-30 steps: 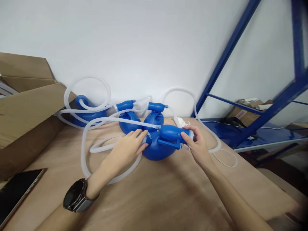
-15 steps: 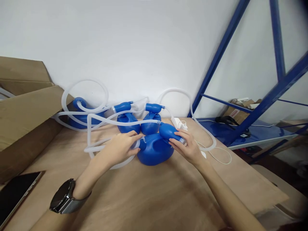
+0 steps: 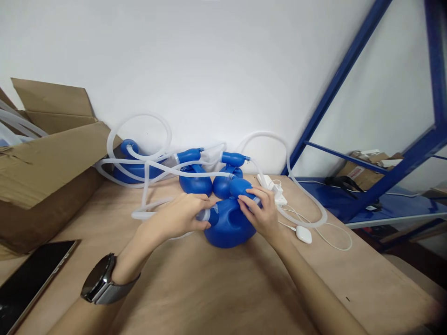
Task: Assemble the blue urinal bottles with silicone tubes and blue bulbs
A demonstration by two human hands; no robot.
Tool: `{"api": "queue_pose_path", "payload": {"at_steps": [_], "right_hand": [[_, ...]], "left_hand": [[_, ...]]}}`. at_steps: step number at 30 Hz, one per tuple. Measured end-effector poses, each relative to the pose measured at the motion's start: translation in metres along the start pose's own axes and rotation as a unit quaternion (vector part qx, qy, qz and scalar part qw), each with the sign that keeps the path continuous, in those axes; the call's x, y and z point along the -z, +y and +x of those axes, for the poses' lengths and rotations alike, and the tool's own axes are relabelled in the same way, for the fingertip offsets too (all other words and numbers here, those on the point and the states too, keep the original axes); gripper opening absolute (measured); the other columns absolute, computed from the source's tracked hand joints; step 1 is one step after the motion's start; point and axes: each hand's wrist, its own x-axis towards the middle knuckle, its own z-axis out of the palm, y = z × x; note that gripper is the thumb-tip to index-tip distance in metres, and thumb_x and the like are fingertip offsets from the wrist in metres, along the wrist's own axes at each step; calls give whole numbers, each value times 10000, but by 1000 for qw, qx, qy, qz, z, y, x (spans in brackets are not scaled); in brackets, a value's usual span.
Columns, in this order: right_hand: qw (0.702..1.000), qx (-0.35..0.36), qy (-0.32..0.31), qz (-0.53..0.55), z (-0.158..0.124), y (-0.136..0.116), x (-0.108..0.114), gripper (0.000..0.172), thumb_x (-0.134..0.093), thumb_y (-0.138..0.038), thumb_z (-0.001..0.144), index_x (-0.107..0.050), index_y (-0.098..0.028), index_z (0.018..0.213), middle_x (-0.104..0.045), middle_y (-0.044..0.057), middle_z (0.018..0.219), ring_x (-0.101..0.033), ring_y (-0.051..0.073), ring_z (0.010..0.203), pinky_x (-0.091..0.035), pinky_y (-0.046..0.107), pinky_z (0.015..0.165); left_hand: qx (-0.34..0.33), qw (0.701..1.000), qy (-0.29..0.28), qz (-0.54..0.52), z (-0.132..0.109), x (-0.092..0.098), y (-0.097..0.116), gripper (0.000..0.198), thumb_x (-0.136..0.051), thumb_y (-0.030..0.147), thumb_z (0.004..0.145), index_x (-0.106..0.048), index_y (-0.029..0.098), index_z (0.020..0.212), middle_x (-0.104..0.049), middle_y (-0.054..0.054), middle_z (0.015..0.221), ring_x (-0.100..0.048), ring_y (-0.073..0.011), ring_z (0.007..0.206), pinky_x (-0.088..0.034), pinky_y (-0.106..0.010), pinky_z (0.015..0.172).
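Note:
On the table is a blue plastic jug (image 3: 230,230) with its neck facing left. My left hand (image 3: 185,214) is closed around the clear-and-white collar (image 3: 203,214) on that neck. Just above the jug lies a blue bulb-shaped piece (image 3: 240,187), joined at its far end to a translucent hose (image 3: 195,173). My right hand (image 3: 261,210) has its fingers closed on the near end of this piece, partly hiding it. Behind them stand two more blue jugs (image 3: 195,182), topped by similar blue pieces (image 3: 188,156).
Another blue jug (image 3: 138,172) with looped hose is against the wall. An opened cardboard box (image 3: 59,158) and a dark tablet-like device (image 3: 31,284) are at left. To the right are a white power strip (image 3: 272,188), a white charger (image 3: 303,234) and a blue metal rack (image 3: 335,88).
The view has shifted left, so things appear farther right. My right hand has pressed in closer over the bulb-shaped piece, which tilts more; my left hand still grips the neck collar.

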Motion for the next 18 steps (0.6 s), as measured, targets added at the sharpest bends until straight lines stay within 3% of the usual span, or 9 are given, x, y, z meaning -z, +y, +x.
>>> {"api": "queue_pose_path", "payload": {"at_steps": [3, 5, 6, 7, 9, 11, 14, 18], "right_hand": [[984, -116, 17, 135, -16, 8, 4, 813, -796, -438, 902, -346, -399, 1578, -536, 137, 1449, -632, 350, 1306, -578, 583, 1036], [943, -207, 3, 259, -29, 16, 10, 1035, -656, -732, 898, -50, -387, 1663, -458, 184, 1557, -609, 384, 1366, -574, 626, 1029], [920, -241, -31, 307, -34, 18, 14, 1112, -586, -835, 870, 26, -368, 1672, -465, 197, 1570, -598, 397, 1386, -566, 638, 1039], [900, -265, -88, 335, -38, 20, 18, 1181, -574, -894, 824, 21, -345, 1683, -492, 203, 1568, -586, 410, 1403, -550, 645, 1064], [867, -294, -225, 335, -40, 18, 28, 1256, -700, -897, 713, -181, -306, 1691, -574, 193, 1528, -561, 437, 1425, -513, 646, 1125], [842, -305, -325, 304, -33, 11, 37, 1128, -834, -779, 671, -440, -294, 1610, -650, 156, 1466, -572, 444, 1414, -504, 635, 1155], [838, -305, -361, 273, -17, -2, 49, 828, -868, -666, 706, -660, -346, 1440, -749, 83, 1326, -631, 430, 1348, -514, 635, 1158], [862, -253, -384, 211, -4, -10, 67, 857, -920, -661, 617, -697, -410, 1406, -717, 25, 1404, -601, 448, 1373, -424, 659, 1232]], "left_hand": [[4, 1000, 2, -6, -1, 2, -1, 468, -728, 308, 921, -686, 269, 1385, -724, -51, 1073, -702, -261, 956, -491, -329, 798], [-3, 1000, 1, -9, -3, 6, -2, 514, -735, 293, 909, -658, 298, 1418, -738, -46, 1104, -710, -268, 993, -508, -331, 826], [-6, 1000, -1, -7, -5, 8, -4, 543, -739, 279, 903, -643, 310, 1436, -744, -43, 1115, -713, -270, 1010, -514, -332, 837], [-6, 1000, -3, -3, -7, 10, -5, 561, -743, 265, 896, -636, 314, 1445, -749, -41, 1117, -716, -271, 1021, -518, -331, 843], [-12, 1000, -2, 4, -11, 13, -8, 560, -752, 244, 879, -652, 312, 1426, -758, -39, 1111, -720, -271, 1031, -525, -324, 845], [-40, 999, 8, -4, -15, 16, -11, 554, -764, 233, 858, -669, 313, 1398, -762, -35, 1135, -720, -264, 1045, -530, -310, 851], [-95, 995, 17, -31, -22, 21, -7, 617, -755, 205, 857, -622, 360, 1440, -752, -13, 1233, -713, -240, 1084, -535, -303, 898], [-105, 994, 5, -41, -36, 28, 18, 569, -768, 263, 893, -623, 357, 1435, -740, -11, 1311, -709, -245, 1155, -549, -341, 978]]}}
